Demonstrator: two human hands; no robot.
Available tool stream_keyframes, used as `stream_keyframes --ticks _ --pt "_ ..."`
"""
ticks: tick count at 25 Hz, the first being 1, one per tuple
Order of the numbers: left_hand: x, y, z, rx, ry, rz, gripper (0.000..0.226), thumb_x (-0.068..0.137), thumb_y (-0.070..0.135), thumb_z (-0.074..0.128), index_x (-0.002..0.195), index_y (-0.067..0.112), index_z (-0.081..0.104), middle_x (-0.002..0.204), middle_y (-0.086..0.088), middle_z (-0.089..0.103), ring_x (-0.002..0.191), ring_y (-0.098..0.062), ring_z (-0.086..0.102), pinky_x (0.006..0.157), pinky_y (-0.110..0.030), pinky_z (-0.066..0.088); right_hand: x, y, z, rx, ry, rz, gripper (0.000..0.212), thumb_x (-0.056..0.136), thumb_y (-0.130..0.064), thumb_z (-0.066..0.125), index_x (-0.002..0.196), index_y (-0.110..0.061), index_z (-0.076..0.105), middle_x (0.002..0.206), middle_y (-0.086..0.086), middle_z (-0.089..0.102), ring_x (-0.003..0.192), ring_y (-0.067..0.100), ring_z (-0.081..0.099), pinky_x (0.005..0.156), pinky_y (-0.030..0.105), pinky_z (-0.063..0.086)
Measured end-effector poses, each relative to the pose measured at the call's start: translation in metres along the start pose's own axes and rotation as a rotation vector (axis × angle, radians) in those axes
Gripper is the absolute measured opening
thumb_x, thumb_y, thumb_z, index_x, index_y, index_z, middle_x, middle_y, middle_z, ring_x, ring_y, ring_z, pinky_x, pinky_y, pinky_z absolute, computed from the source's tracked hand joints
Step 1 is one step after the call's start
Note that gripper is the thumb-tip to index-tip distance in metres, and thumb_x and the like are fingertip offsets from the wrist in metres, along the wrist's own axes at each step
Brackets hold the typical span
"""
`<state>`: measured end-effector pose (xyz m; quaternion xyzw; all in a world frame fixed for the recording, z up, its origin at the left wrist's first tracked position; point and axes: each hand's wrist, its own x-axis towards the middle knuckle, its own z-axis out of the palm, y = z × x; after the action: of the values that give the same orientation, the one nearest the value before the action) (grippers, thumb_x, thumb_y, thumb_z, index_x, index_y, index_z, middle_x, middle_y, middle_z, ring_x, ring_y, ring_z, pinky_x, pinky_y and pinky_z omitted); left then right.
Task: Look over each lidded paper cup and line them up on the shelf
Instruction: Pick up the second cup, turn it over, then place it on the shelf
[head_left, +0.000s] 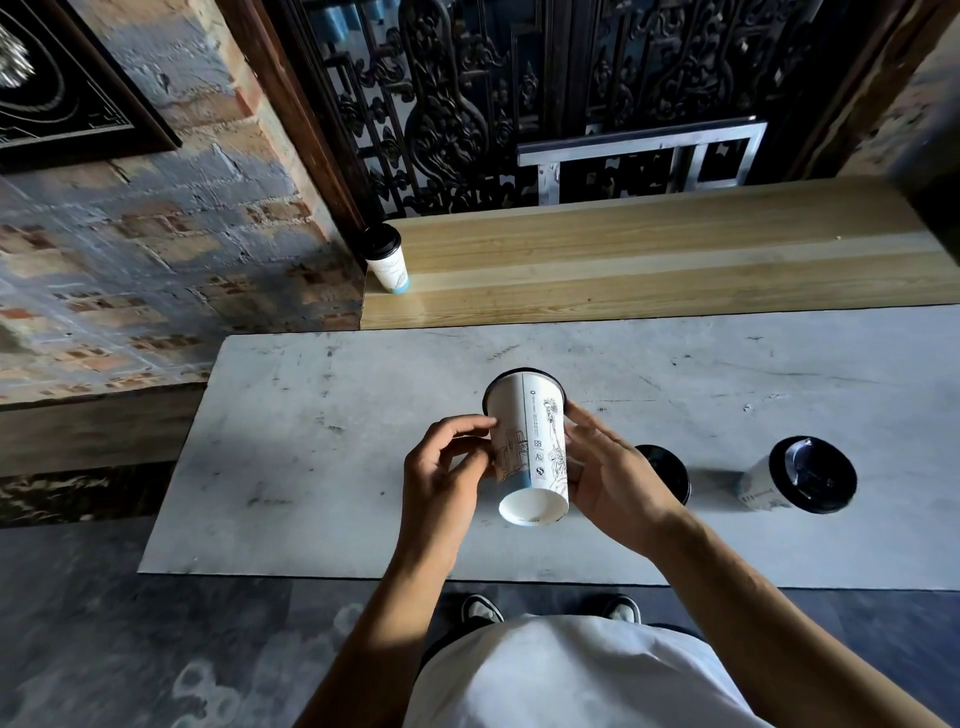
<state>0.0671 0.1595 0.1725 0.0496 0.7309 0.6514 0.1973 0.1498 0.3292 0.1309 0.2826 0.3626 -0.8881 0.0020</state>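
A white paper cup (530, 447) with line drawings and a black lid is tipped over above the grey table (311, 441), its bottom turned toward me. My left hand (444, 475) pinches its left side and my right hand (613, 478) grips its right side. Two more lidded cups stand on the table to the right: one (667, 470) partly hidden behind my right hand, the other (800, 475) further right. One lidded cup (387, 260) stands at the left end of the wooden shelf (649, 260).
The shelf runs behind the table, below a dark carved screen (519, 104) with a metal frame (639, 156) leaning against it. A brick wall (156, 234) lies to the left. My shoes (483, 610) show at the table's near edge.
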Motion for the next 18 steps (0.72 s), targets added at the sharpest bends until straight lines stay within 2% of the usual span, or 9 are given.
stream_keyframes --ticks 3,6,9,11,13,14,16,18 --pt "-0.0017 0.0015 -0.0006 0.039 -0.006 0.046 0.037 0.075 0.003 0.056 0.092 0.027 0.079 0.102 -0.011 0.075 0.092 -0.022 0.071 0.085 -0.042 0.060 0.0002 0.0006 -0.0011 -0.013 -0.013 0.005 0.045 0.098 -0.026 0.057 0.143 -0.026 0.058 0.145 0.031 0.055 0.116 0.038 0.054 0.104 0.053 0.040" --pt "-0.0031 0.0016 -0.0024 0.068 -0.036 0.094 0.045 0.074 -0.006 0.055 0.090 0.028 0.079 0.106 -0.005 0.073 0.092 -0.019 0.070 0.082 -0.029 0.055 -0.0005 -0.0003 -0.0005 -0.015 -0.019 -0.002 0.046 0.095 -0.027 0.062 0.141 -0.029 0.060 0.130 0.030 0.061 0.113 0.038 0.048 0.099 0.053 0.034" --pt "-0.0011 0.0002 -0.0024 0.067 -0.030 0.095 0.046 0.074 -0.008 0.054 0.088 0.027 0.079 0.105 -0.006 0.073 0.090 -0.019 0.069 0.082 -0.029 0.055 0.0011 -0.0011 -0.0016 -0.008 -0.031 -0.006 0.046 0.097 -0.023 0.060 0.142 -0.032 0.059 0.129 0.040 0.058 0.107 0.037 0.048 0.094 0.050 0.037" --pt "0.0003 0.0008 -0.0005 0.032 -0.008 0.067 0.036 0.074 0.001 0.056 0.085 0.026 0.079 0.101 -0.010 0.074 0.088 -0.017 0.068 0.078 -0.026 0.055 0.0015 -0.0017 -0.0009 0.009 -0.011 -0.012 0.047 0.100 -0.013 0.052 0.144 -0.031 0.057 0.109 0.036 0.065 0.085 0.031 0.054 0.077 0.037 0.048" --pt "0.0003 0.0032 0.0013 -0.007 0.002 0.041 0.023 0.080 0.005 0.063 0.083 0.022 0.078 0.094 -0.007 0.076 0.085 -0.012 0.068 0.075 -0.022 0.054 0.0006 -0.0024 0.0000 0.013 0.010 -0.022 0.054 0.100 -0.001 0.046 0.147 -0.027 0.053 0.086 0.018 0.067 0.064 0.020 0.050 0.057 0.028 0.046" --pt "0.0003 0.0046 0.0020 -0.015 0.002 0.033 0.017 0.084 0.005 0.066 0.084 0.018 0.077 0.089 -0.001 0.077 0.083 -0.009 0.068 0.073 -0.019 0.053 0.0005 -0.0024 0.0003 0.001 0.013 -0.024 0.057 0.099 0.002 0.045 0.147 -0.027 0.052 0.082 0.015 0.067 0.061 0.018 0.049 0.056 0.027 0.046" --pt "0.0010 0.0062 0.0029 -0.004 0.016 0.030 0.007 0.089 0.012 0.069 0.086 0.011 0.075 0.082 0.008 0.076 0.079 -0.003 0.068 0.069 -0.012 0.051 0.0005 -0.0022 0.0010 -0.032 0.003 -0.021 0.061 0.098 0.004 0.047 0.148 -0.031 0.050 0.087 0.016 0.067 0.065 0.019 0.055 0.063 0.029 0.048" --pt "0.0010 0.0052 0.0034 0.009 0.029 0.040 0.018 0.084 0.027 0.069 0.088 0.010 0.074 0.079 0.010 0.075 0.078 -0.002 0.068 0.070 -0.013 0.052 0.0011 -0.0031 0.0015 -0.033 -0.008 -0.017 0.061 0.098 0.001 0.048 0.148 -0.034 0.049 0.097 0.019 0.066 0.076 0.022 0.060 0.074 0.034 0.048"
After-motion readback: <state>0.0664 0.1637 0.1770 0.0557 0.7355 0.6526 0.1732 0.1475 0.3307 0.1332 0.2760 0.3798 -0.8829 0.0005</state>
